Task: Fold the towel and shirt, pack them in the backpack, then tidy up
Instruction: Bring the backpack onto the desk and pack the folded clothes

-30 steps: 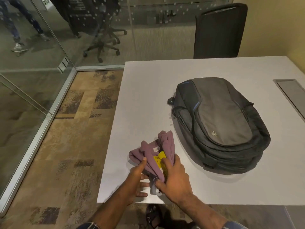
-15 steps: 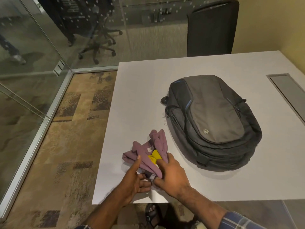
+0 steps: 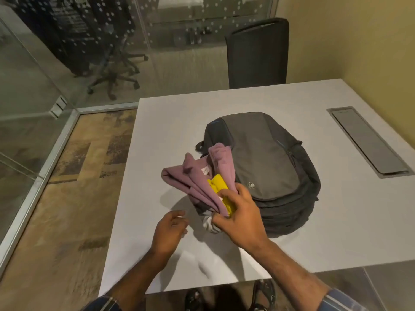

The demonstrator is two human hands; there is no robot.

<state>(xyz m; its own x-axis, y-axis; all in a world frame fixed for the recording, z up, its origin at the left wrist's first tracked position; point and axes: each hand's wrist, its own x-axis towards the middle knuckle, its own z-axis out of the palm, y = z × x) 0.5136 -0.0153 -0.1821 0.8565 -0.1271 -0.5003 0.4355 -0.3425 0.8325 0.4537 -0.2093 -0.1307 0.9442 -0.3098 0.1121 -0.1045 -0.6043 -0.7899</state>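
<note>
Mauve-and-yellow cloth bundle pinched at its near end by right hand, long axis fanning toward table's far-left corner, overlapping grey backpack, left hand loosely curled, holding nothing

Both forearms are bare; behind the left hand and right hand, blue plaid sleeves sit pushed back past the wrists.
</note>
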